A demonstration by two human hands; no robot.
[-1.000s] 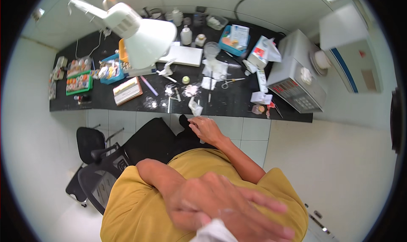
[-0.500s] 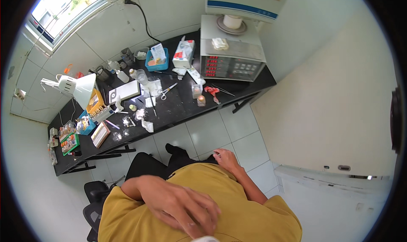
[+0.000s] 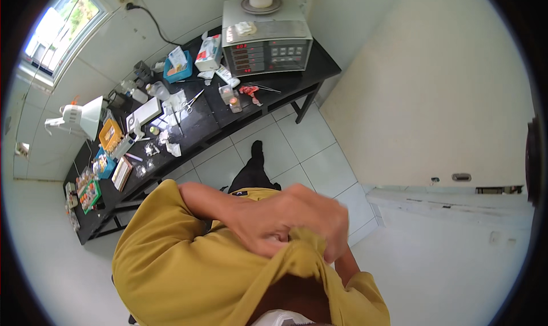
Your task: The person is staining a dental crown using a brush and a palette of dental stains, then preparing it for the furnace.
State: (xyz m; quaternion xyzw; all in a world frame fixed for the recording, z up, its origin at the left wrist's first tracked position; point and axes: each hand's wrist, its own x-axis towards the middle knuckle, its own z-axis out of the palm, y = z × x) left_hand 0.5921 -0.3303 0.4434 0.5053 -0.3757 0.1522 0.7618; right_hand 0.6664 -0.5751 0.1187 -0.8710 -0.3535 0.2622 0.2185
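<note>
My left hand (image 3: 294,212) is closed, pulling a bunched fold of the mustard-yellow shirt (image 3: 171,263) up and away from my chest. Below the fist the neck opening gapes, dark inside. Of my right arm, a short piece of forearm (image 3: 346,267) shows beyond the left fist; the right hand itself is hidden behind it. Neither hand touches the black bench (image 3: 205,120) ahead of me. My leg in black trousers (image 3: 251,172) reaches forward over the tiled floor.
On the bench stand a grey machine with a lit display (image 3: 267,55), a tissue box (image 3: 209,52), a blue basket (image 3: 178,66), scissors (image 3: 194,100), small jars (image 3: 230,100) and a white desk lamp (image 3: 85,118). A pale wall panel (image 3: 434,98) rises at right.
My left hand has gone from lying against the shirt to gripping and lifting it. My right hand has become hidden. The view has turned, shifting the bench leftward, and a foot shows farther forward.
</note>
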